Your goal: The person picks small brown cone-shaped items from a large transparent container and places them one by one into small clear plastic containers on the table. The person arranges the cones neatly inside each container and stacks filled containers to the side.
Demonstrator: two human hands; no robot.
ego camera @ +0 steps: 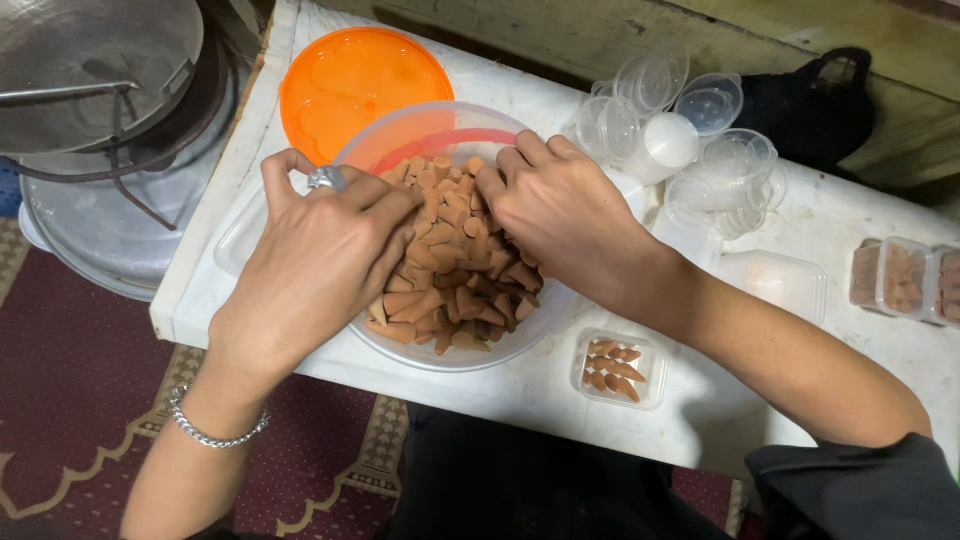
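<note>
A round clear plastic tub (470, 358) sits on the low white table (520, 395), filled with many small brown cones (455, 285). My left hand (315, 270), with a ring and a silver bracelet, reaches into the cone pile from the left, fingers curled among the cones. My right hand (560, 215) reaches in from the right, fingertips closed on cones at the top of the pile. In front of the tub lies a small clear square box (620, 368) holding several cones.
An orange lid (350, 80) lies behind the tub. Empty clear boxes and lids (690, 130) are piled at the back right, with filled boxes (900, 280) at the far right. A metal pan and stand (100, 110) sit left of the table. A patterned red carpet (70, 400) lies below.
</note>
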